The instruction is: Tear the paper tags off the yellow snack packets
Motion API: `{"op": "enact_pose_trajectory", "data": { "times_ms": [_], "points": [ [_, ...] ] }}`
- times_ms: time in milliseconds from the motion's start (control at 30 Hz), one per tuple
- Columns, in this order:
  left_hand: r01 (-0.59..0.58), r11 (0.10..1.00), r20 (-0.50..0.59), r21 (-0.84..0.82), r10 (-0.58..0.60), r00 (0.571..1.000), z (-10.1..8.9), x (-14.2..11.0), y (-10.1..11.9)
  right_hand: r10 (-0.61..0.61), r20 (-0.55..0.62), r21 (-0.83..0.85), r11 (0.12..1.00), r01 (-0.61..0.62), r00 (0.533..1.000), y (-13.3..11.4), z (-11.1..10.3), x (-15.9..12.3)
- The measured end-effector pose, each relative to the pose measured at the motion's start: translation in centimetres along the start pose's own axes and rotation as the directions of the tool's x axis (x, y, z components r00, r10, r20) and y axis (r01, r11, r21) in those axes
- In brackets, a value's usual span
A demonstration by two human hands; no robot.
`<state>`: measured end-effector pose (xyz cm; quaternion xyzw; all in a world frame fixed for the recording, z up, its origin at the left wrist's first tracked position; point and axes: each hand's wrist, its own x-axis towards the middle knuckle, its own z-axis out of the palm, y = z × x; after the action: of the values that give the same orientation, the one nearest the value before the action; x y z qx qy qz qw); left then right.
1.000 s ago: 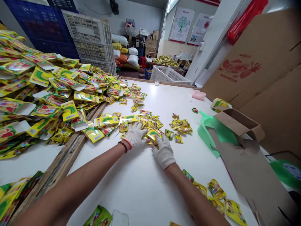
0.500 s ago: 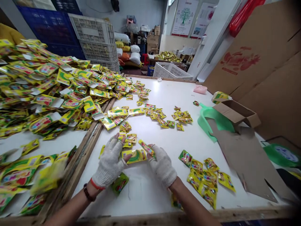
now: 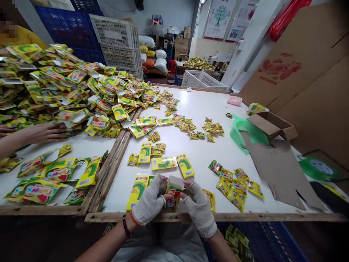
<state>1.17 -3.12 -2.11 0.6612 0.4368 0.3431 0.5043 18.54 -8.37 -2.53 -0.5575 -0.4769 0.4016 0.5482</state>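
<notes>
1. So both hands are on one small yellow-and-green box (image 3: 173, 192), held upright-ish right by the near edge of the desk (image 3: 197, 154), its pale top end facing up.
2. Left hand (image 3: 149, 202), in a white glove: grip closed on the box's left side, thumb in front. A flat yellow box (image 3: 138, 191) lies just beside it.
3. Right hand (image 3: 200, 209), also gloved: grip closed on the right side of the same box. A yellow sachet (image 3: 209, 199) sits close by, partly behind the glove.
4. Near edge is a wooden rail (image 3: 251, 217), and both wrists pass over it, so it's tight there. A blue crate (image 3: 272, 236) shows below, on the right.
5. Left limit is the wooden divider (image 3: 111, 178). Past it there's a big heap of boxes (image 3: 81, 82) and a co-worker's hand (image 3: 45, 134), well apart from the gloves.
6. Ahead, two more boxes lie flat: one crosswise (image 3: 164, 163), one slanted (image 3: 185, 166). A white strip of desk runs from the slanted one to the sachet cluster (image 3: 233, 185) on the right.
7. A bigger white stretch reaches toward the far edge, with a cardboard sheet (image 3: 275, 171) and green plastic (image 3: 252, 131) along the right side.
</notes>
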Motion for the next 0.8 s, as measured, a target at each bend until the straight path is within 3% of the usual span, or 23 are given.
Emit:
{"op": "enact_pose_trajectory", "data": {
  "times_ms": [133,267,333,467,667,800],
  "points": [
    [-0.086,0.989,0.041,0.119,0.081,0.996,-0.7,-0.2,0.2,-0.048,0.027,-0.169,0.984,0.052,0.998,-0.4,0.2,0.5],
    [-0.109,0.981,0.049,0.163,0.103,0.993,-1.6,0.2,1.3,-0.110,0.148,-0.244,0.959,0.144,0.983,-1.0,1.3,1.2],
    [-0.052,0.994,0.059,0.093,0.046,0.997,-1.7,0.2,1.6,-0.081,0.161,-0.247,0.962,0.120,0.984,-1.1,1.7,1.5],
    [0.038,0.996,0.048,-0.078,-0.034,0.998,-1.6,0.3,1.2,0.006,0.158,-0.100,0.995,0.010,0.987,-0.8,1.7,1.8],
    [-0.128,0.981,0.138,0.148,0.107,0.985,-2.1,0.6,1.4,-0.089,0.215,-0.309,0.939,0.155,0.972,-1.8,0.9,1.9],
    [-0.067,0.985,0.211,0.159,0.032,0.977,-2.9,1.4,2.9,-0.031,0.266,-0.355,0.926,0.128,0.963,-3.3,0.8,2.4]
  ]
}}
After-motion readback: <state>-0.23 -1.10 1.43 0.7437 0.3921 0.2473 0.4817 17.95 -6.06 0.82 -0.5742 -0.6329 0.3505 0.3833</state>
